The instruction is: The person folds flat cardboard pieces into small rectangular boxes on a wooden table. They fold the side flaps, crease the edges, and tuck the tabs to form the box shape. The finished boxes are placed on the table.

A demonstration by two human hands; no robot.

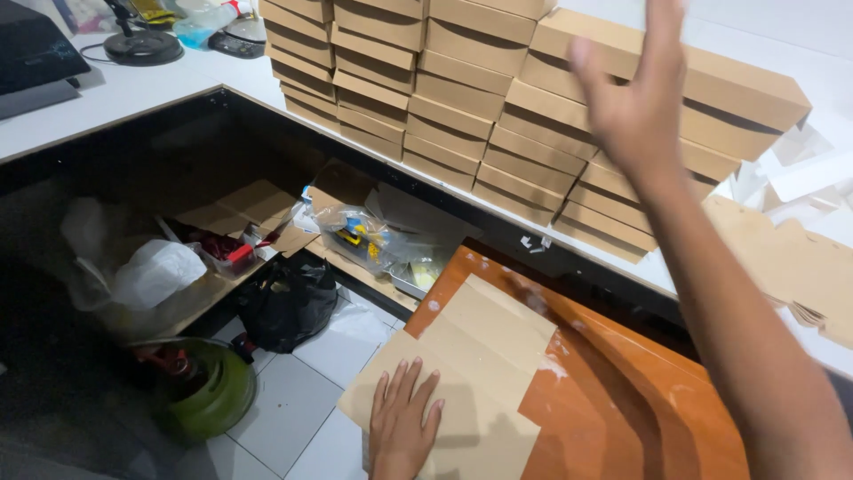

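My left hand (pixel 402 425) lies flat, fingers spread, on a flat sheet of brown cardboard (pixel 471 356) that rests on an orange-brown wooden surface (pixel 640 400). My right hand (pixel 633 98) is raised in the air, fingers apart and holding nothing, in front of several stacks of folded brown cardboard boxes (pixel 462 89) on a white counter (pixel 160 84). My right forearm reaches across the right side of the view. The top stack at the right (pixel 737 98) leans slightly.
Below the counter is a dark shelf with plastic bags (pixel 155 271), cardboard scraps (pixel 240 209) and clear packets (pixel 364 236). A black bag (pixel 284 307) and a green gas cylinder (pixel 209 391) stand on the white tiled floor. Flat cardboard pieces (pixel 791 267) lie at the right.
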